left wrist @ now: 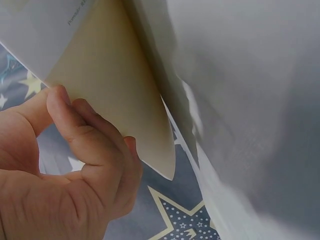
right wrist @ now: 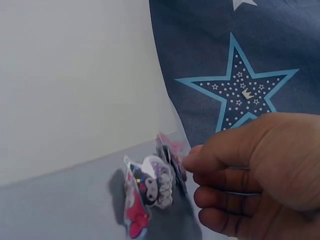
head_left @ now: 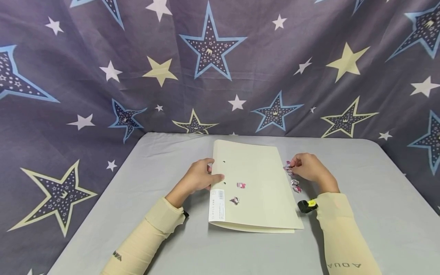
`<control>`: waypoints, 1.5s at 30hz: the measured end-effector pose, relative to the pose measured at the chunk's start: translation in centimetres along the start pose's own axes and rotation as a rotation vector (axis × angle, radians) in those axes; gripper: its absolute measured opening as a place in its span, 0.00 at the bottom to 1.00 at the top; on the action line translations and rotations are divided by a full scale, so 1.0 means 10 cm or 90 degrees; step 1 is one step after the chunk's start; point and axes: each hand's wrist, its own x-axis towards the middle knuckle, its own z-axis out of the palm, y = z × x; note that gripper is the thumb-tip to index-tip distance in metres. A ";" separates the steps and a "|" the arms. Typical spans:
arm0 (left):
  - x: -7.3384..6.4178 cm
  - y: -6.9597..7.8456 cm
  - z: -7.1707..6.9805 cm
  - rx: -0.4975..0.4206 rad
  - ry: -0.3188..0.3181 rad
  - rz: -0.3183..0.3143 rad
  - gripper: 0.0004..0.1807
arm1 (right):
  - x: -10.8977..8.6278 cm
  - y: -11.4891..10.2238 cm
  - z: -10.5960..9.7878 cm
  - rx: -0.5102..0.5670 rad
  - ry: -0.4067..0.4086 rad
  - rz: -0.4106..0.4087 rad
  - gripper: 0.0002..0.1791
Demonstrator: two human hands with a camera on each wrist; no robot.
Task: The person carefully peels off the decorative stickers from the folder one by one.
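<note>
A cream file folder (head_left: 259, 172) lies on the grey-covered table, its lower edge showing two slightly parted covers. My left hand (head_left: 197, 176) grips its left spine edge, thumb on top; in the left wrist view the fingers (left wrist: 112, 150) curl under the cover. On the folder's face are a pink character sticker (head_left: 241, 185) and a dark one (head_left: 235, 200). At its right edge my right hand (head_left: 312, 170) pinches a small pink-and-dark sticker (right wrist: 172, 155) between thumb and fingers. Beside that stands a black-and-white character sticker (right wrist: 154, 185), with a pink one (right wrist: 135, 210) nearest the camera.
More loose stickers (head_left: 295, 186) lie along the folder's right side. A white label (head_left: 217, 205) is on the folder's lower left. A black wrist camera with a yellow tag (head_left: 307, 206) sits at my right cuff. Behind the table (head_left: 361, 179) hangs a star-patterned curtain (head_left: 254, 84).
</note>
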 end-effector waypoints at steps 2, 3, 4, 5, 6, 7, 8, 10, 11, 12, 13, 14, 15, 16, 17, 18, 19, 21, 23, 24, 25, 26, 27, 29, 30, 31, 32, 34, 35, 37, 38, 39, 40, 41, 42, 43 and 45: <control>0.00 0.00 -0.01 0.000 0.002 0.000 0.44 | 0.00 -0.04 0.00 0.002 0.001 0.002 0.01; 0.00 0.00 -0.01 0.001 0.002 -0.001 0.44 | 0.00 -0.05 0.01 0.002 0.001 0.001 0.02; 0.00 0.00 -0.02 0.001 0.003 -0.001 0.44 | 0.00 -0.07 0.01 0.004 0.000 0.000 0.03; -0.01 0.00 -0.02 0.002 0.002 -0.001 0.44 | 0.00 -0.09 0.02 0.004 -0.002 -0.001 0.04; -0.01 0.00 -0.02 0.001 0.000 -0.001 0.44 | 0.01 -0.10 0.03 0.002 -0.003 -0.004 0.05; -0.01 0.01 -0.02 0.001 -0.001 -0.001 0.44 | 0.01 -0.12 0.04 -0.001 -0.004 -0.006 0.05; -0.01 0.01 -0.02 0.002 -0.003 -0.001 0.44 | 0.02 -0.14 0.05 -0.006 -0.005 -0.011 0.05; -0.01 0.01 -0.02 0.002 -0.005 -0.001 0.44 | 0.03 -0.18 0.07 -0.015 -0.007 -0.022 0.05; -0.01 0.01 -0.03 0.001 -0.005 -0.001 0.44 | 0.04 -0.21 0.08 -0.019 -0.007 -0.027 0.05; -0.01 0.00 -0.02 0.001 -0.005 -0.001 0.44 | 0.05 -0.23 0.10 -0.021 -0.009 -0.033 0.05; 0.00 0.00 -0.02 0.001 -0.005 -0.001 0.44 | 0.06 -0.26 0.11 -0.023 -0.011 -0.039 0.05; 0.00 0.00 -0.02 0.000 -0.005 0.000 0.44 | 0.06 -0.29 0.12 -0.024 -0.014 -0.043 0.05; 0.00 0.00 -0.03 -0.001 -0.005 -0.001 0.44 | 0.07 -0.31 0.14 -0.025 -0.018 -0.046 0.05; 0.00 0.00 -0.02 -0.001 -0.004 0.000 0.44 | 0.08 -0.34 0.16 -0.026 -0.021 -0.051 0.05; 0.01 0.00 -0.02 -0.002 -0.004 0.000 0.44 | 0.08 -0.37 0.17 -0.027 -0.025 -0.052 0.05; 0.01 0.00 -0.02 -0.001 -0.004 -0.001 0.44 | 0.09 -0.40 0.19 -0.030 -0.028 -0.055 0.05; 0.01 0.00 -0.02 -0.001 -0.004 -0.001 0.45 | 0.09 -0.42 0.20 -0.034 -0.029 -0.057 0.05; 0.00 0.00 -0.02 -0.002 -0.004 -0.002 0.45 | 0.10 -0.47 0.23 -0.040 -0.030 -0.059 0.05; 0.00 0.01 -0.02 0.000 -0.004 -0.003 0.44 | 0.11 -0.52 0.26 -0.044 -0.034 -0.065 0.05; 0.00 0.01 -0.02 0.001 -0.004 -0.003 0.44 | 0.11 -0.54 0.27 -0.047 -0.036 -0.068 0.05; 0.00 0.00 -0.02 0.003 -0.004 -0.002 0.44 | 0.12 -0.57 0.28 -0.046 -0.040 -0.069 0.05; 0.00 0.00 -0.02 0.003 -0.003 -0.001 0.44 | 0.12 -0.60 0.29 -0.046 -0.044 -0.069 0.05; 0.00 0.00 -0.02 0.005 -0.002 -0.001 0.44 | 0.12 -0.63 0.30 -0.047 -0.050 -0.070 0.05; 0.00 0.00 -0.02 0.007 -0.002 0.000 0.44 | 0.13 -0.68 0.33 -0.054 -0.059 -0.064 0.04; 0.00 0.00 -0.01 0.008 -0.002 0.000 0.44 | 0.13 -0.70 0.34 -0.055 -0.063 -0.064 0.04; 0.00 0.00 -0.01 0.007 -0.002 0.000 0.44 | 0.13 -0.72 0.35 -0.059 -0.066 -0.064 0.04; 0.00 0.00 -0.01 0.005 -0.003 0.000 0.44 | 0.13 -0.75 0.35 -0.066 -0.068 -0.063 0.04; 0.00 0.00 -0.01 0.002 -0.004 -0.001 0.44 | 0.12 -0.79 0.35 -0.075 -0.074 -0.067 0.03; 0.00 0.00 -0.01 -0.001 -0.004 -0.001 0.44 | 0.12 -0.81 0.35 -0.075 -0.077 -0.072 0.03; 0.00 -0.01 -0.01 -0.003 -0.004 -0.002 0.44 | 0.11 -0.85 0.34 -0.077 -0.081 -0.084 0.03; 0.00 -0.01 -0.01 -0.002 -0.004 -0.003 0.44 | 0.10 -0.87 0.34 -0.076 -0.084 -0.090 0.03; 0.00 -0.01 -0.01 -0.002 -0.004 -0.004 0.44 | 0.10 -0.88 0.33 -0.074 -0.086 -0.097 0.03; 0.00 -0.01 -0.01 -0.001 -0.004 -0.005 0.44 | 0.10 -0.90 0.33 -0.074 -0.086 -0.107 0.03; 0.00 -0.01 -0.01 0.000 -0.004 -0.005 0.44 | 0.09 -0.91 0.33 -0.075 -0.085 -0.115 0.03; 0.00 -0.01 -0.01 0.002 -0.004 -0.005 0.44 | 0.09 -0.93 0.33 -0.075 -0.083 -0.121 0.03; 0.00 0.00 -0.01 0.003 -0.004 -0.005 0.44 | 0.09 -0.94 0.33 -0.076 -0.082 -0.127 0.03; 0.00 0.00 -0.01 0.003 -0.003 -0.004 0.44 | 0.08 -0.97 0.32 -0.079 -0.078 -0.139 0.03</control>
